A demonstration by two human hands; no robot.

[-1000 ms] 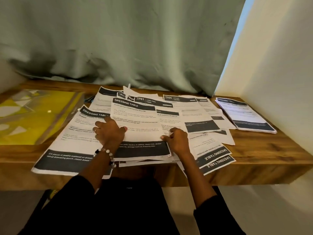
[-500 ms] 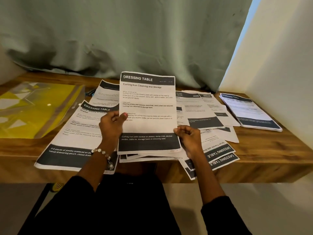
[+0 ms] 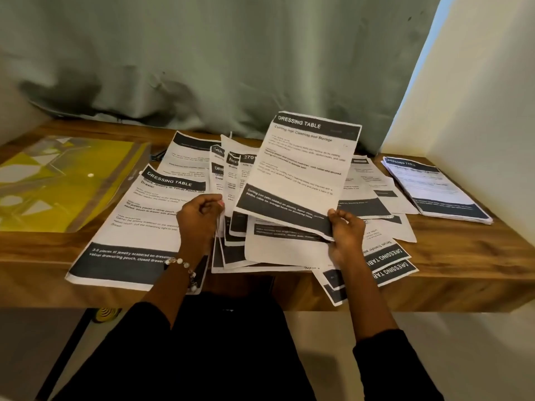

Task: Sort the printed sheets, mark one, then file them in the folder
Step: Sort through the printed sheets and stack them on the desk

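Right hand [image 3: 346, 227] pinches the "Curling Iron" sheet [image 3: 301, 172] at its bottom right corner, lifted and tilted above the central pile [image 3: 260, 250] on the desk [image 3: 463, 244]. Left hand [image 3: 199, 218] has fingers curled at the left edge of the fanned pile sheets; looks like it pinches one, can't tell for sure. Bead bracelet [image 3: 182, 266] on left wrist. Big "Store Jewelry" sheet [image 3: 142, 227] lies left of the pile, overhanging the desk's front edge. Yellow folder [image 3: 58, 180] flat at far left. Neat stack [image 3: 434, 189] at far right by the wall [image 3: 477, 111]. Two upside-down sheets [image 3: 388, 264] near the right forearm. Grey-green curtain [image 3: 217, 59] behind.
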